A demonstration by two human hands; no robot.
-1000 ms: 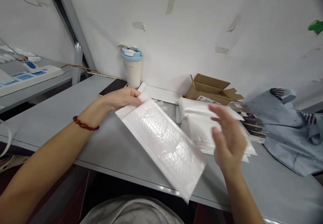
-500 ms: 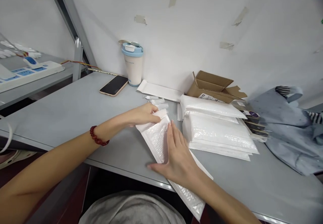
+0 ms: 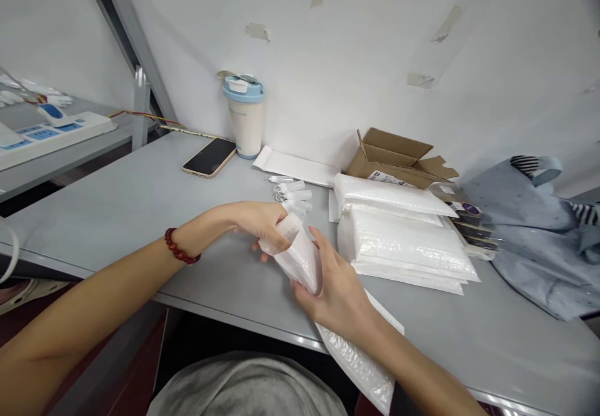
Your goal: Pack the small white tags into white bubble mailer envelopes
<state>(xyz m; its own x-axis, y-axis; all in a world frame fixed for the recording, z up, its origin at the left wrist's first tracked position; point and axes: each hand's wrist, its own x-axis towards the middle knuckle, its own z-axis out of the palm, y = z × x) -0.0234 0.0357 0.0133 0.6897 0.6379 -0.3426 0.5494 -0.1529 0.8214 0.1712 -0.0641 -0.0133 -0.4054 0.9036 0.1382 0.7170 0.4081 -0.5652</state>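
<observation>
A white bubble mailer (image 3: 300,260) slants across the table's front edge, its upper end spread into a rounded mouth and its lower end hanging past the edge. My left hand (image 3: 265,225) pinches the mailer at this mouth, thumb at the rim and fingers behind. Around the mailer's middle my right hand (image 3: 335,288) is curled, thumb on the near side. Just beyond the mouth lie several small clear tubes with white ends (image 3: 295,194). Whatever is inside the mailer is hidden.
A stack of filled white bubble mailers (image 3: 407,235) lies to the right, before an open cardboard box (image 3: 389,160). Behind are a flat white mailer (image 3: 297,166), a lidded cup (image 3: 246,116) and a phone (image 3: 210,157). Grey-blue cloth (image 3: 529,235) lies far right.
My right hand has gone from lying flat on the mailer to curling around it. The mailer's mouth has bulged open, with my left hand still at its rim.
</observation>
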